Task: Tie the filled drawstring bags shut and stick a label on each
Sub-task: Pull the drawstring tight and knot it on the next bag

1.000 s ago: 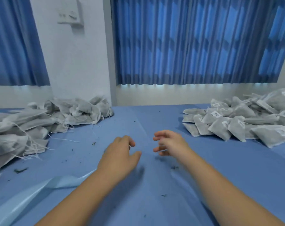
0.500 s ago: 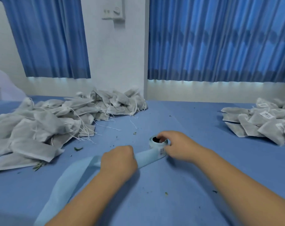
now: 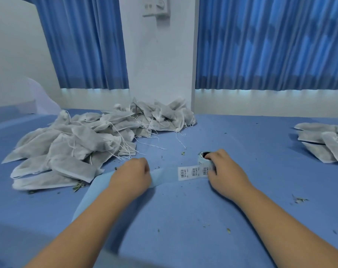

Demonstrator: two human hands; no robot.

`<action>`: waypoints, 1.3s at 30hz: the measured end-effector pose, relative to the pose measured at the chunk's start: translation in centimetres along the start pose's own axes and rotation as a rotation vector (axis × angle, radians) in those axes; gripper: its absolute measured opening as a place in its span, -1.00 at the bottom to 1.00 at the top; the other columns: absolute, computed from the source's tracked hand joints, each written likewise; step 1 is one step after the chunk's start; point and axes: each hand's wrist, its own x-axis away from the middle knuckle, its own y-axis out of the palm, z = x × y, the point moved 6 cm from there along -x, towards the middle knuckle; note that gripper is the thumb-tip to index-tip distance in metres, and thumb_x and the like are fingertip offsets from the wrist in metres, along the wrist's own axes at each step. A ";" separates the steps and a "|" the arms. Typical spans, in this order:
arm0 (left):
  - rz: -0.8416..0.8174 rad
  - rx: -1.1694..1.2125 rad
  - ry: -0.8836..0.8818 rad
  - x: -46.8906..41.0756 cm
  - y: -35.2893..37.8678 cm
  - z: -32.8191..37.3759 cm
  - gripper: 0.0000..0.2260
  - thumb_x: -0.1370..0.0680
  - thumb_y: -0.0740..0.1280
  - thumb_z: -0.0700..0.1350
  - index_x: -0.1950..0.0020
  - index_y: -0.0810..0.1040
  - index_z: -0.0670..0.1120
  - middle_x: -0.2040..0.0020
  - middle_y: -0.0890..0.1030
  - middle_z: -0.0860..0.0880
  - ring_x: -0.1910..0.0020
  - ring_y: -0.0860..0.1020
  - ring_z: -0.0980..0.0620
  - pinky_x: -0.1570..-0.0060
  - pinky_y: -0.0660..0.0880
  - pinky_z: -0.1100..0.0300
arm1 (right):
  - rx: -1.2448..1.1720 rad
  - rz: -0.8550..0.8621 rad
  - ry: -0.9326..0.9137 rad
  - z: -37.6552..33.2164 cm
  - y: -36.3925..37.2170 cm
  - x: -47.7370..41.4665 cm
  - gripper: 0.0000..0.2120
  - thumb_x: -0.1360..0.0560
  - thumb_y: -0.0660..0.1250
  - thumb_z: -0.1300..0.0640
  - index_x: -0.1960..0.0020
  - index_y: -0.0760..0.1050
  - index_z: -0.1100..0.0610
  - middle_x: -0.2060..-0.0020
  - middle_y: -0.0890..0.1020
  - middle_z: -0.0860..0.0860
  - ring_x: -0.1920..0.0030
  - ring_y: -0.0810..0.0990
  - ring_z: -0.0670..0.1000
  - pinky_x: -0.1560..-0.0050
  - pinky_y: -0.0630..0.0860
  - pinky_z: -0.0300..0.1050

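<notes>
Partly unwound label roll (image 3: 203, 161); white barcoded labels (image 3: 193, 172) on pale-blue backing (image 3: 164, 176).

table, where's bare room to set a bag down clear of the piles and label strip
Bare cloth lies between the forearms, nearer than the label strip. A second patch runs from the label roll and right hand to the right-edge bags. Crowded: the left bag pile, strings trailing toward the left hand.
</notes>
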 end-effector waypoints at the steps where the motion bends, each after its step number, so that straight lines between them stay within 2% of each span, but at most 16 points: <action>1: 0.006 0.079 0.023 -0.1 0.0 0.2 -0.84 -0.50 0.18 -0.18 0.02 0.50 0.01 -0.04 0.56 0.01 -0.01 0.49 -0.02 0.00 0.45 0.12 | -0.040 0.021 -0.011 0.1 0.0 0.1 -0.62 -0.51 0.21 0.20 -0.31 0.42 0.01 -0.11 0.36 -0.09 0.11 0.52 0.00 0.13 0.49 -0.05; 4: 0.029 0.212 0.079 -0.9 -0.4 1.4 -0.77 -0.51 0.20 -0.22 -0.10 0.54 -0.03 -0.08 0.53 0.00 0.00 0.47 0.02 0.02 0.39 0.17 | -0.132 0.086 -0.055 0.3 -0.7 0.1 -0.62 -0.47 0.25 0.24 -0.26 0.42 0.00 -0.09 0.31 -0.17 0.22 0.45 -0.19 0.19 0.39 -0.15; 7: 0.077 0.190 0.073 -2.2 -1.1 1.6 -0.77 -0.51 0.21 -0.19 -0.12 0.55 -0.07 -0.13 0.52 -0.04 -0.06 0.50 -0.04 -0.08 0.46 0.09 | -0.181 0.038 -0.090 0.1 -0.3 0.4 -0.58 -0.46 0.27 0.25 -0.28 0.43 -0.01 -0.12 0.33 -0.18 0.22 0.48 -0.20 0.12 0.46 -0.14; 10: 0.125 -0.021 -0.022 -4.1 -2.0 0.4 -0.75 -0.54 0.20 -0.12 -0.19 0.50 -0.11 -0.22 0.44 -0.12 -0.17 0.47 -0.15 -0.13 0.44 0.04 | -0.218 0.011 -0.096 0.0 0.2 0.4 -0.57 -0.45 0.28 0.25 -0.29 0.44 0.00 -0.12 0.35 -0.17 0.22 0.49 -0.17 0.09 0.46 -0.18; 14: 0.176 -0.375 -0.210 -6.3 -4.0 -2.8 -0.61 -0.57 0.19 0.04 -0.35 0.35 -0.08 -0.34 0.32 -0.16 -0.25 0.41 -0.20 -0.01 0.36 0.00 | -0.296 0.016 -0.069 0.5 0.5 0.0 -0.61 -0.46 0.28 0.28 -0.25 0.47 -0.01 -0.04 0.35 -0.23 0.18 0.49 -0.20 0.15 0.37 -0.42; 19: 0.186 -0.549 -0.377 -7.6 -5.1 -7.3 -0.62 -0.58 0.16 0.08 -0.38 0.33 0.02 -0.32 0.32 -0.11 -0.25 0.36 -0.19 0.08 0.22 0.00 | -0.339 0.001 -0.040 0.9 0.9 -0.3 -0.62 -0.47 0.29 0.26 -0.25 0.47 -0.01 -0.02 0.35 -0.27 0.20 0.48 -0.24 0.16 0.35 -0.42; 21: 0.183 -0.521 -0.420 -7.8 -4.9 -8.2 -0.62 -0.57 0.20 0.06 -0.37 0.35 0.00 -0.31 0.33 -0.11 -0.25 0.35 -0.19 0.08 0.23 0.01 | -0.344 -0.012 -0.030 1.1 1.1 -0.4 -0.62 -0.47 0.29 0.25 -0.25 0.46 -0.03 -0.02 0.34 -0.28 0.20 0.47 -0.29 0.17 0.33 -0.41; 24: 0.196 -0.386 -0.506 -7.8 -4.8 -9.3 -0.55 -0.56 0.30 0.07 -0.37 0.30 -0.08 -0.31 0.30 -0.19 -0.26 0.35 -0.22 0.01 0.36 -0.03 | -0.350 -0.021 -0.016 1.3 1.2 -0.5 -0.64 -0.48 0.29 0.23 -0.23 0.46 -0.04 -0.02 0.34 -0.29 0.20 0.46 -0.29 0.17 0.33 -0.39; 26: 0.218 -0.300 -0.575 -7.5 -5.1 -10.3 -0.50 -0.53 0.35 -0.02 -0.39 0.25 -0.13 -0.30 0.29 -0.25 -0.24 0.38 -0.25 -0.05 0.41 -0.06 | -0.353 -0.030 -0.007 1.3 1.3 -0.6 -0.64 -0.48 0.29 0.23 -0.23 0.46 -0.04 -0.02 0.34 -0.29 0.19 0.46 -0.29 0.17 0.33 -0.39; 28: 0.189 -0.257 -0.616 -7.3 -5.3 -11.3 -0.46 -0.48 0.39 -0.17 -0.37 0.23 -0.17 -0.30 0.27 -0.29 -0.21 0.40 -0.28 -0.01 0.42 -0.05 | -0.348 -0.038 -0.001 1.4 1.3 -0.6 -0.64 -0.48 0.30 0.22 -0.25 0.45 -0.03 -0.02 0.33 -0.28 0.18 0.46 -0.32 0.15 0.32 -0.38; 30: 0.146 -0.264 -0.587 -7.2 -5.3 -11.8 -0.49 -0.45 0.40 -0.23 -0.33 0.26 -0.20 -0.31 0.25 -0.31 -0.21 0.40 -0.29 -0.02 0.43 -0.02 | -0.346 -0.040 0.002 1.3 1.2 -0.6 -0.64 -0.48 0.30 0.22 -0.25 0.45 -0.03 -0.03 0.34 -0.27 0.18 0.45 -0.34 0.15 0.31 -0.38; 34: 0.133 -0.289 -0.517 -6.8 -6.1 -11.5 -0.51 -0.47 0.38 -0.20 -0.35 0.29 -0.21 -0.35 0.24 -0.30 -0.26 0.37 -0.27 -0.15 0.42 0.00 | -0.351 -0.039 0.003 1.1 1.1 -0.5 -0.65 -0.48 0.31 0.23 -0.24 0.45 -0.02 -0.02 0.34 -0.26 0.19 0.45 -0.35 0.17 0.31 -0.41; 36: 0.181 -0.261 -0.489 -6.6 -6.7 -10.5 -0.56 -0.51 0.33 -0.17 -0.35 0.32 -0.21 -0.33 0.28 -0.30 -0.28 0.36 -0.27 -0.19 0.40 -0.02 | -0.358 -0.038 0.004 1.0 1.0 -0.5 -0.65 -0.48 0.31 0.23 -0.22 0.45 -0.03 -0.02 0.34 -0.27 0.19 0.45 -0.34 0.17 0.31 -0.40; 39: 0.321 -0.083 -0.365 -6.3 -7.4 -8.1 -0.67 -0.54 0.26 -0.17 -0.28 0.40 -0.24 -0.28 0.34 -0.32 -0.26 0.35 -0.31 -0.23 0.36 -0.08 | -0.378 -0.040 0.001 0.8 0.9 -0.3 -0.66 -0.48 0.31 0.23 -0.20 0.44 -0.06 -0.03 0.34 -0.28 0.19 0.46 -0.31 0.15 0.33 -0.37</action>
